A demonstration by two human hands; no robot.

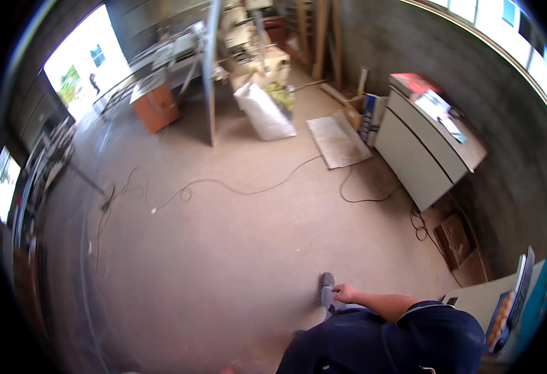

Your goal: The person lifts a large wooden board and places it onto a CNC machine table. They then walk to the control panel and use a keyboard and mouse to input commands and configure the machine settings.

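My right hand (346,293) hangs in front of my body, above my grey trouser leg and dark shoe (327,280). Its fingers are curled in; whether anything small is inside them does not show. A small dark shape lies just below the fingers, too unclear to name. Of my left hand (228,371) only a blurred skin-coloured sliver appears at the lower edge, so its fingers are hidden. Neither hand touches any furniture. Closest on the right is a machine panel (545,290) in blue with small lights and buttons.
A pale cabinet (414,146) with papers on top stands against the right wall. Cables (236,190) trail over the floor. Further off are a flat board (339,140), a white sack (264,112), an orange box (155,106) and an upright post (210,81). A bright doorway (86,59) opens far left.
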